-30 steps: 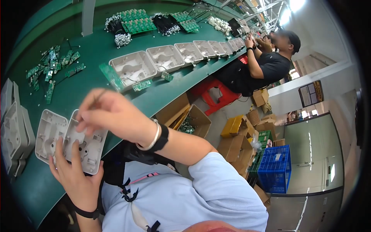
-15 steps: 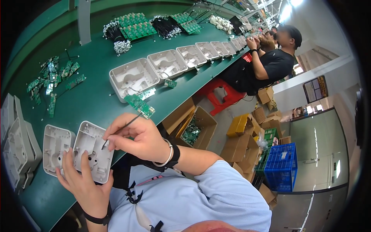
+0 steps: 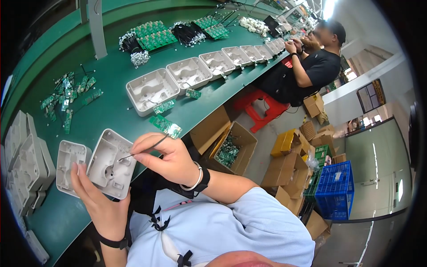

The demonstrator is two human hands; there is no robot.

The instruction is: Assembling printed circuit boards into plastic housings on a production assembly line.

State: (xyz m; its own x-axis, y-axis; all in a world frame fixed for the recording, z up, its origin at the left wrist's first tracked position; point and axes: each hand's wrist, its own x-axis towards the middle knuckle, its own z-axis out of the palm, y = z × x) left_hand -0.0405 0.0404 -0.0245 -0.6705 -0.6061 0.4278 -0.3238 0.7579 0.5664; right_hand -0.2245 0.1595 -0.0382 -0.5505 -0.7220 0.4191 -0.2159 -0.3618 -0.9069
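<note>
My left hand (image 3: pixel 100 207) grips a light grey plastic housing (image 3: pixel 100 162) at its near side and holds it tilted toward me, open side up. The inside shows ribs, posts and a round hole. My right hand (image 3: pixel 171 162) pinches a thin black cable (image 3: pixel 156 144) between thumb and fingers. The cable's loose end reaches over the housing's inside. At its other end a green circuit board (image 3: pixel 165 126) sits just beyond my right hand, above the bench. A second grey housing (image 3: pixel 66 155) lies on the bench to the left, behind my left fingers.
A row of grey housings (image 3: pixel 152 91) runs along the green bench (image 3: pixel 111 120). Loose circuit boards (image 3: pixel 66 91) lie at left, beside stacked housings (image 3: pixel 27 155). Cable bundles (image 3: pixel 133 49) and board panels (image 3: pixel 155 35) stand behind. A co-worker (image 3: pixel 318 69) sits farther along; cardboard boxes (image 3: pixel 235 149) stand below.
My left hand has tilted the housing up toward me. My right hand has moved slightly right with the cable, whose end now points more sideways. The whole view has shifted a little.
</note>
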